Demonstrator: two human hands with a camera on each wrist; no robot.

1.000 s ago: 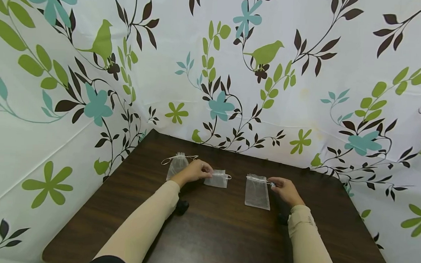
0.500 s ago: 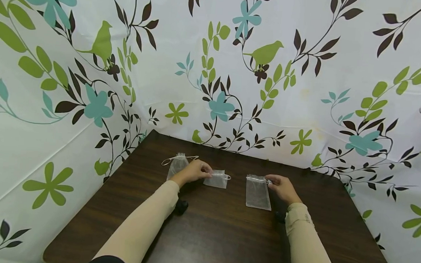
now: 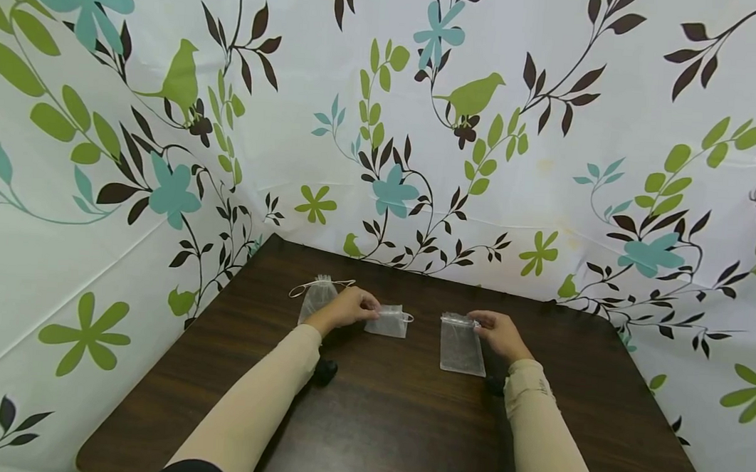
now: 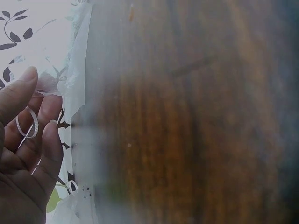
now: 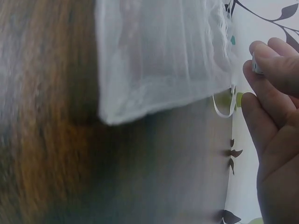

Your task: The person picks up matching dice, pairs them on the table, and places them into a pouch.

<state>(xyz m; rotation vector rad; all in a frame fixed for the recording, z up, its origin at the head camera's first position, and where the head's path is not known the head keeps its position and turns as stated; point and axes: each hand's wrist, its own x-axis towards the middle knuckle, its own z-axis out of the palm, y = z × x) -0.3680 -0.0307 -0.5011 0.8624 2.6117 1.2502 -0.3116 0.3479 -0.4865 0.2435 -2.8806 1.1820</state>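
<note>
Head view: hands (image 3: 346, 308) (image 3: 502, 336) pinch a sheer bag (image 3: 388, 325) (left, long axis crosswise) and a tiny object (image 5: 256, 67) (right).

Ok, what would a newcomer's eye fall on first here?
Probably the bird-and-leaf backdrop behind the dark table in the head view. Then three sheer pouches on the table: the left hand pinches the middle pouch, while the right hand holds a small pale item by the rightmost pouch.

My left forearm (image 3: 265, 398) and right forearm (image 3: 549, 434) stretched forward, angled inward. My left hand (image 3: 347, 307): thumb (image 4: 21, 91) and fingertips pinching, lower fingers bent. My right hand (image 3: 502, 335): also pinching, lower fingers slightly bent.
</note>
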